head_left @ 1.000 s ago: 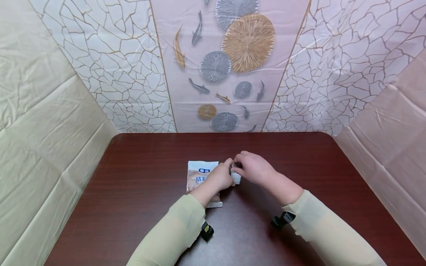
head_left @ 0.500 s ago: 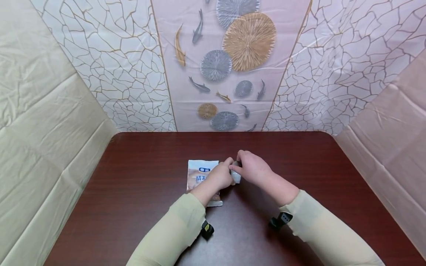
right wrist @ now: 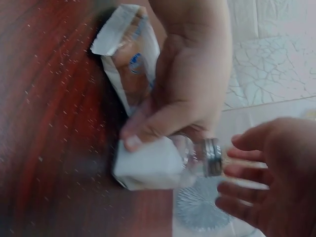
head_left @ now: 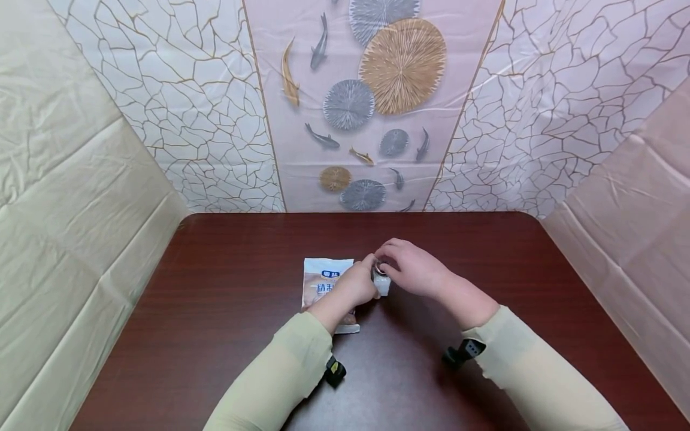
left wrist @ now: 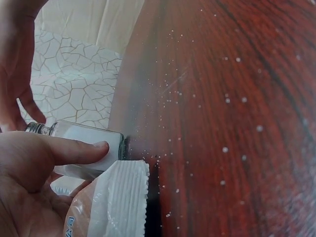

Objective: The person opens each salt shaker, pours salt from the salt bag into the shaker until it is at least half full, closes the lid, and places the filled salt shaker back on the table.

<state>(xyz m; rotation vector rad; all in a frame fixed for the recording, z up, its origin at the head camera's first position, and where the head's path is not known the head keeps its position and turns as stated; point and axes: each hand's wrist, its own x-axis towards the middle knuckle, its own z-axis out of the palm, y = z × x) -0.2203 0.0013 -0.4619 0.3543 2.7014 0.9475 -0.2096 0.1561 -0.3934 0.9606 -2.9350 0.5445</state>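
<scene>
My left hand (head_left: pixel 358 284) grips a small square glass salt jar (right wrist: pixel 150 163), its thumb lying along the side. White grains fill much of the jar, which stands on the table. A silvery metal cap (right wrist: pixel 213 157) sits on its neck. Close around the cap is my right hand (head_left: pixel 412 269), its fingers loosely bent; in the right wrist view, the fingers (right wrist: pixel 247 192) look spread and just apart from the metal. Beside the left hand lies a white and brown salt bag (head_left: pixel 318 281) with blue lettering, partly hidden by the left forearm.
White grains are scattered over the dark red-brown table (left wrist: pixel 222 118) near the jar. Patterned cloth (head_left: pixel 350 149) hangs behind the table's far edge, with beige cloth (head_left: pixel 81 239) at the sides. A black wrist device (head_left: pixel 335 371) hangs under the left sleeve.
My right hand has turned about the jar's cap, and its fingers have loosened, showing more of the metal top. The left hand, jar and bag stay in place.
</scene>
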